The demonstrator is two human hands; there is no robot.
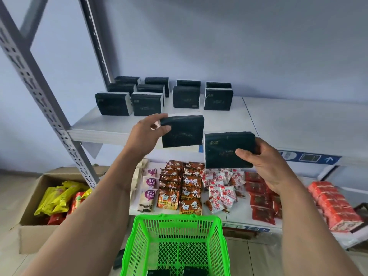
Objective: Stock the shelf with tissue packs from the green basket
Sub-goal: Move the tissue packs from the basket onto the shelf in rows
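Note:
My left hand [146, 134] grips a dark tissue pack [184, 132] by its left edge, held over the front edge of the white shelf [103, 124]. My right hand [262, 162] holds a second dark tissue pack [225, 148] a little lower and to the right, in front of the shelf edge. Several dark tissue packs [147, 103] stand in rows at the back of the shelf. The green basket [177, 236] sits below between my arms, with two dark packs [194, 271] showing at its bottom.
A lower shelf [239, 213] carries rows of snack packets and red packs. A cardboard box [39, 232] with yellow and red bags stands on the floor at left. A grey perforated upright [39, 92] rises at the shelf's left end. The shelf's right half is bare.

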